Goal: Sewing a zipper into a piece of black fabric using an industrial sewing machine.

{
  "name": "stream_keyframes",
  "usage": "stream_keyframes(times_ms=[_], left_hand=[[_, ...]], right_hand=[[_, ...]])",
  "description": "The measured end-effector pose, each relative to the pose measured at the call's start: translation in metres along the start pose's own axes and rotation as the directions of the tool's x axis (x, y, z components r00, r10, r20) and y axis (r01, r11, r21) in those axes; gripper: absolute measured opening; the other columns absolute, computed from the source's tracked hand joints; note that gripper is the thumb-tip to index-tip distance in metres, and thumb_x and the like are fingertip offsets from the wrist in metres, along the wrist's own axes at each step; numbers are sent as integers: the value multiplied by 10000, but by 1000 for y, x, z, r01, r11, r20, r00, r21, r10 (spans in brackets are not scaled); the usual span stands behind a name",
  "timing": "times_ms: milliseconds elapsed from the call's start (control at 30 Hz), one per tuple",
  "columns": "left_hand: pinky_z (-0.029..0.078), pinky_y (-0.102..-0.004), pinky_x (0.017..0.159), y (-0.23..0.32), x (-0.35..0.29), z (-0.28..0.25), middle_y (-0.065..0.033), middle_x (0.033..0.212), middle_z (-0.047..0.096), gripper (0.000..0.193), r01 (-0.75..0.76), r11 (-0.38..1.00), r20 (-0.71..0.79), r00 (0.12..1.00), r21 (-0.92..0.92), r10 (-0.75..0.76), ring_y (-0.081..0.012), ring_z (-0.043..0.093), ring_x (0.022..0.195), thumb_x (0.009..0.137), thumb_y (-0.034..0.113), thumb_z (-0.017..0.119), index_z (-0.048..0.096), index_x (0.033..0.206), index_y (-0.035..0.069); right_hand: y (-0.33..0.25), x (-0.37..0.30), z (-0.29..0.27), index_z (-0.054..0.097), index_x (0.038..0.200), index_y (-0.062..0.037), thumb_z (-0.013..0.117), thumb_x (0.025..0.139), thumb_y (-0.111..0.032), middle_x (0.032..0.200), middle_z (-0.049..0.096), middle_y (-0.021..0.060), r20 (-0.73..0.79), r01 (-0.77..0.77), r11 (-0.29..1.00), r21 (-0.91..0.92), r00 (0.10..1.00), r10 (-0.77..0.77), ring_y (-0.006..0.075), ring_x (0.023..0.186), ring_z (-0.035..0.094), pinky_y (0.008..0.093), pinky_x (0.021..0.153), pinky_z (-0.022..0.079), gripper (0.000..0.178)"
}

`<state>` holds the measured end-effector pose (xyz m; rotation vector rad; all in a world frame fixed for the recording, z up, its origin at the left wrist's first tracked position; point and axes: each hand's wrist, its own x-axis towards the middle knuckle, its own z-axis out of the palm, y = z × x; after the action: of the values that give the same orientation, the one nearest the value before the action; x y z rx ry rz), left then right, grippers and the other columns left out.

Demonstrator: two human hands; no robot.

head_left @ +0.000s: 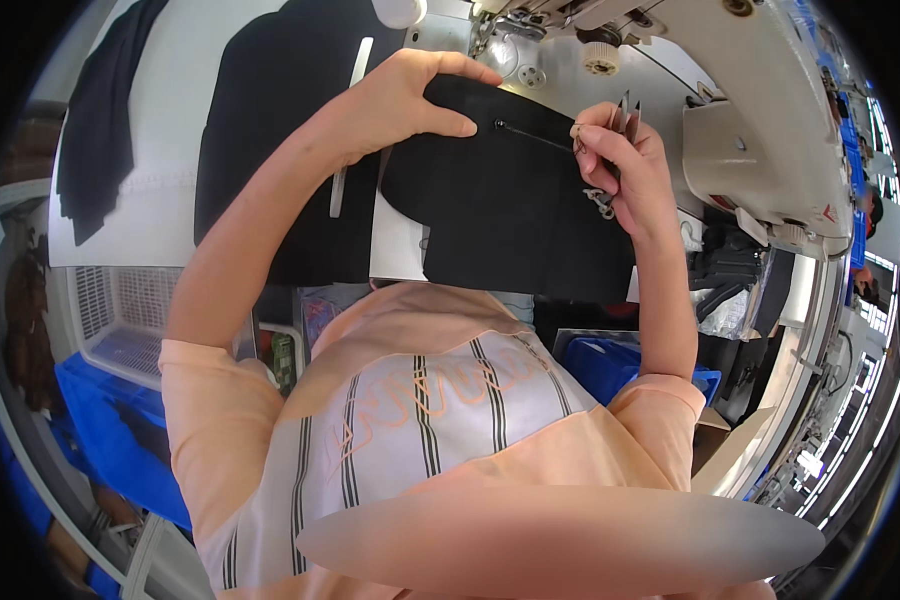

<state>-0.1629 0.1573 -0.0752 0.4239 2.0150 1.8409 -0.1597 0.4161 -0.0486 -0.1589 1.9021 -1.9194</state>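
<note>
A black fabric piece [510, 200] with a rounded left end lies in front of me on the white table. My left hand [400, 100] rests at its upper left edge, thumb and forefinger spread apart on the cloth. Over the piece's right end, my right hand [625, 165] is closed around metal thread snips [627, 115], the blades pointing up. Its thumb and forefinger pinch something small that I cannot make out. A thin dark line, perhaps a thread [535, 136], runs from a small dark spot on the cloth toward that pinch.
A white sewing machine [760, 120] stands at the far right, its metal plate [560, 80] beyond the cloth. More black fabric [260, 130] lies left, beside a white strip [337, 190]. Below the table's left edge are a white basket [120, 310] and a blue bin [120, 420].
</note>
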Motion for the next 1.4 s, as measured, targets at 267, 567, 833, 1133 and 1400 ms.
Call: stream_keyframes(times_ms=[267, 567, 833, 1133, 1400], left_hand=[[547, -238, 752, -8, -5, 0, -61, 968, 682, 451, 15, 1000, 3, 1000, 16, -15, -107, 650, 833, 781, 27, 689, 613, 1226, 56], [549, -239, 741, -3, -6, 2, -62, 957, 684, 448, 12, 999, -13, 1000, 53, -11, -109, 652, 818, 780, 38, 693, 614, 1222, 52], [548, -237, 746, -3, -6, 3, -59, 963, 685, 448, 9, 1000, 0, 1000, 26, -9, -103, 647, 821, 778, 37, 700, 619, 1218, 55], [542, -230, 741, -3, -7, 3, -59, 964, 683, 445, -7, 997, -2, 1000, 76, 7, -104, 642, 817, 765, 31, 704, 633, 1203, 61], [504, -265, 854, -9, -4, 1, -66, 1048, 669, 462, -138, 961, 6, 990, 239, 141, -134, 619, 953, 739, 69, 722, 643, 1194, 65]], right_hand=[[12, 1, 1, 635, 864, -10, 619, 842, -124, 696, 603, 51, 159, -36, 981, 191, 987, 5, 44, 470, 385, 193, 444, 281, 117], [6, -1, 9, 619, 827, -17, 598, 827, -141, 951, 677, 172, 210, -6, 981, 193, 977, -35, 57, 471, 400, 194, 461, 336, 125], [11, -3, 11, 610, 816, -25, 578, 826, -134, 905, 693, 197, 252, 75, 989, 124, 962, -105, 61, 445, 410, 193, 448, 347, 114], [13, -7, 37, 670, 935, -42, 636, 899, -120, 624, 572, -40, 18, 101, 913, -395, 995, -102, 6, 528, 488, 175, 474, 343, 93], [21, 12, 46, 630, 967, -102, 725, 680, -55, 716, 586, 44, 494, 592, -17, -806, 658, -568, 236, 619, 608, 332, 560, 491, 306]])
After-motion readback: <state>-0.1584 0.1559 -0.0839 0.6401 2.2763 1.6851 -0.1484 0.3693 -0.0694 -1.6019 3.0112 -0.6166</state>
